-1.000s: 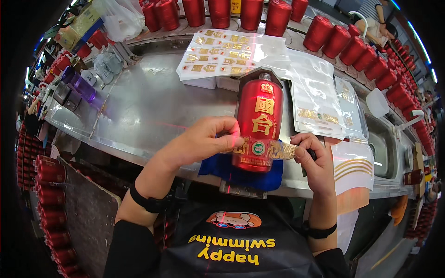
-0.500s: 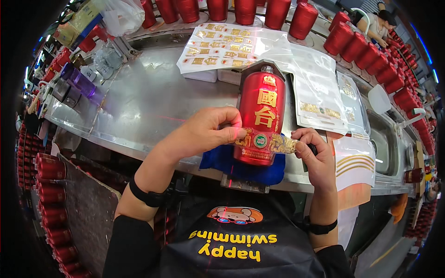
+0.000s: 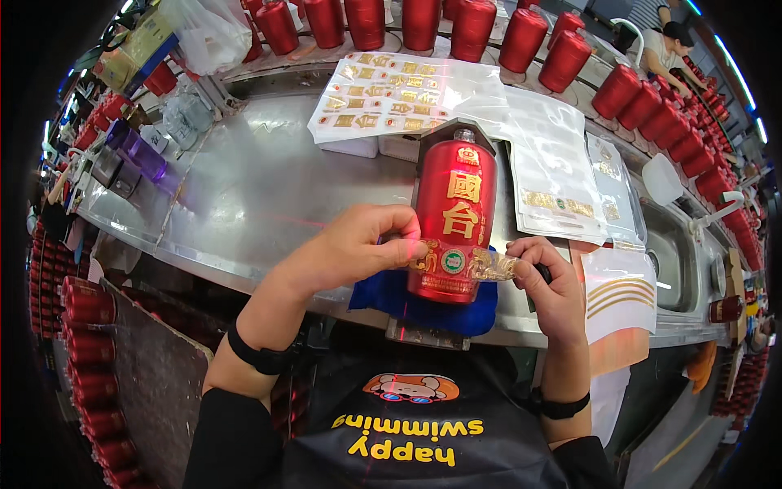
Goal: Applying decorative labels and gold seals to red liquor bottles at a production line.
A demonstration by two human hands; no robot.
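A red bottle [image 3: 449,163] with raised gold characters lies tilted back in a dark cradle, its neck away from me. A blue cloth [image 3: 383,307] sits under its base. Across the bottle's lower part runs a clear label strip [image 3: 481,262] with gold ornament and a green round mark. My left hand [image 3: 368,240] pinches the strip's left end against the bottle's left side. My right hand [image 3: 547,281] pinches its right end, which stands off the bottle's right side. Something dark also shows by the right fingers; I cannot make out what.
Behind the bottle lies a sheet of gold labels [image 3: 383,90]. Label backing sheets [image 3: 554,163] lie to the right, beside a sink [image 3: 680,261]. Red bottles [image 3: 472,31] line the curved conveyor at the back, where another person [image 3: 669,57] stands. A purple cup [image 3: 138,151] stands at left.
The view has shifted slightly, so the bench sits lower in the picture. Both hands still pinch the strip; its left part now lies closer along the bottle. Bottles on the conveyor have shifted.
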